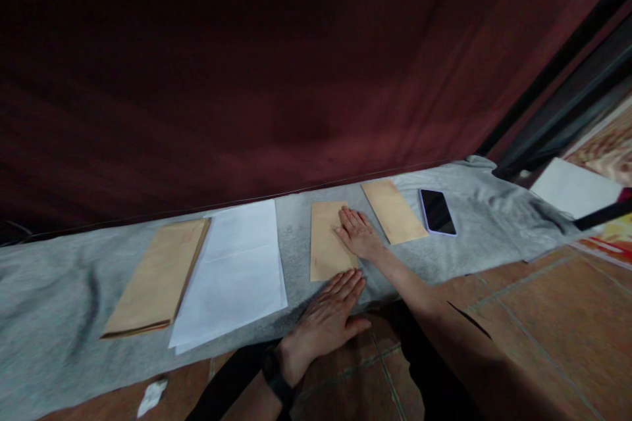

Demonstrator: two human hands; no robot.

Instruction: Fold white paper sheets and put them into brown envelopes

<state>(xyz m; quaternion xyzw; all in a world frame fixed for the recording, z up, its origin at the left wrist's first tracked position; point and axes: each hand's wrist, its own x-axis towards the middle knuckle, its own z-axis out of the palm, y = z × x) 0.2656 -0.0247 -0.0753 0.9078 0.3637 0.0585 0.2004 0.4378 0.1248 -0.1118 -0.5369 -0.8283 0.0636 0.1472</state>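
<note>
A brown paper envelope [326,237] lies flat on the grey cloth in front of me. My right hand [359,234] rests on its right side, fingers stretched out and flat. My left hand [333,316], with a dark band on the wrist, lies palm down at the envelope's near edge, fingertips touching it and fingers extended. Neither hand grips anything. To the right lies a second brown envelope [394,212]. On the left are a stack of white paper sheets [234,276] and a thick pile of brown envelopes [158,276].
A phone [438,212] in a pale purple case lies right of the second envelope. Grey cloth [49,316] covers the long low surface, backed by a dark red curtain [296,79]. A crumpled white tissue [152,397] is on the tiled floor [557,322].
</note>
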